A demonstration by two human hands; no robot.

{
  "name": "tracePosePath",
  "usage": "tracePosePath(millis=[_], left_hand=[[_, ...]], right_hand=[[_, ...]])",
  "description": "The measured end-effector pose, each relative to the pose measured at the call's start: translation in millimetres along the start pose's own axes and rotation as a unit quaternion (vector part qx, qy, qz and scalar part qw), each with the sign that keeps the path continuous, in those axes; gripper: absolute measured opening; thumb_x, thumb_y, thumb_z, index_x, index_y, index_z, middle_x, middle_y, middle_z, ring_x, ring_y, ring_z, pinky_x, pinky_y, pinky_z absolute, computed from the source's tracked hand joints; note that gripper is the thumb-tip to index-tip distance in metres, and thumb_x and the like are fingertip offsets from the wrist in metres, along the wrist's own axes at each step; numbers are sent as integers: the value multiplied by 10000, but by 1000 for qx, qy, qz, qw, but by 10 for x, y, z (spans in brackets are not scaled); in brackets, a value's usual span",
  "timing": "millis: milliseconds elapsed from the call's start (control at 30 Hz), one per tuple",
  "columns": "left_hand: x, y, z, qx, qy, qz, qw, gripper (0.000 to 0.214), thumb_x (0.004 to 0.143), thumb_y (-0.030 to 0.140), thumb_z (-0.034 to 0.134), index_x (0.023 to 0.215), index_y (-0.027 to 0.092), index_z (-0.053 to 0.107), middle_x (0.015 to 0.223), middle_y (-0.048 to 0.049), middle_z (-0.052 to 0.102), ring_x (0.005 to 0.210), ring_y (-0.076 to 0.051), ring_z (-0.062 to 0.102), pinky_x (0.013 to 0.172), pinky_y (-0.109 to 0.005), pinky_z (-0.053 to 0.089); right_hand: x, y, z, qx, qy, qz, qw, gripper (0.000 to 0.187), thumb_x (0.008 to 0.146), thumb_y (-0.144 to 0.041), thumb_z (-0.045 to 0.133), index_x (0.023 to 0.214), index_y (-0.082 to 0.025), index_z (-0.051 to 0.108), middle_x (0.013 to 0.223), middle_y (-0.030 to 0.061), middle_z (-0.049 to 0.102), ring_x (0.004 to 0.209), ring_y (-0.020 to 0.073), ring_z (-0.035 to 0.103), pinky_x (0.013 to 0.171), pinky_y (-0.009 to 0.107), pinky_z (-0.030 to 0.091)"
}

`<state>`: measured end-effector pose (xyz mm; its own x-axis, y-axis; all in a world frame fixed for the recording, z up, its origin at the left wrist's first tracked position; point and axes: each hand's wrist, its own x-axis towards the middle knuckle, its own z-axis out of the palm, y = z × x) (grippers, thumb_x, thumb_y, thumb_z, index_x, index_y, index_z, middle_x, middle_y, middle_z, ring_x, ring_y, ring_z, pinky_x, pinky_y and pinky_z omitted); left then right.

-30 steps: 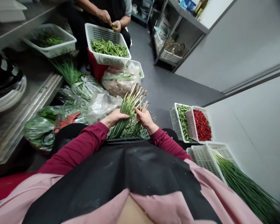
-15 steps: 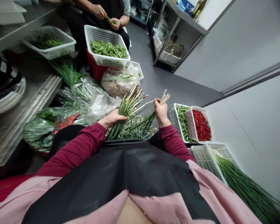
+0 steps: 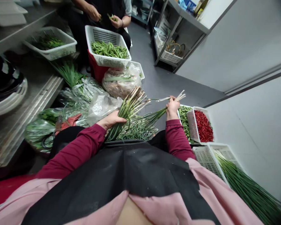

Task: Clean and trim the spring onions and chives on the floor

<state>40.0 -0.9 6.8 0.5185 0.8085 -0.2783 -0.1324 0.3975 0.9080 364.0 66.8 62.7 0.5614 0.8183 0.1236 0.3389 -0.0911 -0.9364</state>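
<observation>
"What did the hands have?"

"The left hand (image 3: 112, 120) was closed around a thick bunch of spring onions (image 3: 128, 110), root ends up and away from the person; the right hand (image 3: 172, 108) was narrowly pinched on a few stalks (image 3: 158, 113), their pale ends sticking out past the fingers."

"Where was the bunch?"

"Held tilted above a loose pile of stalks (image 3: 137, 130), with its leaves reaching down toward the black apron (image 3: 117, 175); a plastic bag (image 3: 101, 110) lay just beside it."

"What was near the right hand?"

"A basket of beans (image 3: 184, 123) sat just past it, touching a basket of red chillies (image 3: 192, 125); nearer the person, a further basket (image 3: 202, 159) stood by a long bundle of green stalks (image 3: 248, 184)."

"And farther off?"

"A co-worker (image 3: 105, 7) sat ahead, with hands (image 3: 117, 22) on a bean; a full basket of beans (image 3: 107, 36) stood on a red stool (image 3: 95, 64); a steel shelf (image 3: 37, 93) ran along the left, and the grey floor (image 3: 178, 81) lay between."
</observation>
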Motion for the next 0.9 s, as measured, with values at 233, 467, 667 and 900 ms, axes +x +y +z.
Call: tracePosePath(millis=[233,467,667,900], left_hand=[[56,-19,-12,-28,37,17,999,333,527,216,775,785,126,586,610,9,576,508,-104,513,481,-225,417],[65,-31,58,-54,6,-29,998,424,530,213,796,910,106,644,756,-41,667,640,-152,609,608,-273,500],[80,-44,7,-82,52,-15,995,341,529,195,751,834,117,619,654,-18,640,548,-139,582,529,-254,476],[77,-56,12,-105,15,-33,994,334,528,203,743,826,114,620,617,-32,644,523,-171,603,520,-291,500]], right_hand=[[-676,46,221,-118,-358,56,925,343,600,-146,738,937,-94,707,696,14,658,571,79,519,547,190,404],[-1218,-160,611,101,-316,109,937,341,678,-464,716,695,-169,546,438,-89,361,370,43,265,378,203,244],[-1154,-199,585,137,-262,112,949,235,671,-368,664,736,-155,588,517,-59,447,434,49,343,396,186,242],[-1249,-155,638,214,-344,97,909,332,702,-405,663,928,-170,596,560,-72,472,433,59,391,452,208,361]])
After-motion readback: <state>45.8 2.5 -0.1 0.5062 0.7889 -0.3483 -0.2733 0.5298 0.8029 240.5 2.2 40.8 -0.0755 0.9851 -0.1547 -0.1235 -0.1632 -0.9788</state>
